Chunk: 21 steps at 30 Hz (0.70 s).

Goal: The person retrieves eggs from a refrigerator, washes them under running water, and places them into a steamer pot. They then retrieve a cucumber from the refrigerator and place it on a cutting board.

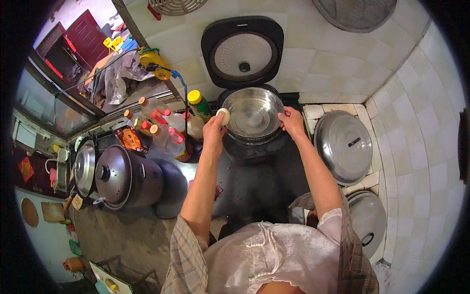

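My left hand (214,130) holds a whitish egg (223,117) between thumb and fingers, beside the left rim of a shiny metal basin (253,114). Whether those fingers also touch the rim cannot be told. On the opposite side, my right hand (292,121) pinches the basin's right rim. The basin sits in or just over the mouth of a black rice cooker (249,150), whose hinged lid (242,51) stands raised against the wall. Inside, the basin looks bare and reflective.
Several bottles with red and tan caps (165,132) crowd the left, near a green jar with a yellow lid (198,103). A large dark lidded pot (128,176) stands farther left. Domed metal lids (343,147) cover the right side. A power cord (185,99) hangs behind the bottles.
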Tool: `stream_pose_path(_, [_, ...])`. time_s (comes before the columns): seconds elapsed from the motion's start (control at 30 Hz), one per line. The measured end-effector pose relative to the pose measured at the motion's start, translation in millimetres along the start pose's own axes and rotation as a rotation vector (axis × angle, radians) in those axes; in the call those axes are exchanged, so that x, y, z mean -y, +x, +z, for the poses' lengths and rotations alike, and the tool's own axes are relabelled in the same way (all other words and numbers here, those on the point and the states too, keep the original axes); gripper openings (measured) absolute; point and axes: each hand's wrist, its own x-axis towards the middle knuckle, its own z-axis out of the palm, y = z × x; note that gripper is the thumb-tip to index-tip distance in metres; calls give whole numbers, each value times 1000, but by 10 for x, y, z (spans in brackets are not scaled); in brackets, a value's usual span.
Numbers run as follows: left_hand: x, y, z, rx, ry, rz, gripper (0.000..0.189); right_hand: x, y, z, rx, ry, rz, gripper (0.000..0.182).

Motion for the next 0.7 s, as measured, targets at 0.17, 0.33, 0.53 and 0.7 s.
stream_pose_path(0.17, [-40,-16,165,-90,237,-66,40,-71,-58,12,-162,-570,-246,42])
stream_pose_path(0.33, [91,41,169,-164,333,21,41,38,-234,88,-145,-689,-274,41])
stream_pose_path(0.53, [201,34,278,-383,1140,537,44,50,-258,88,-161,-809,-302,36])
stream_pose_path(0.7, [141,171,543,-89,1335,520,45,20,-261,55,-165,-806,-284,40])
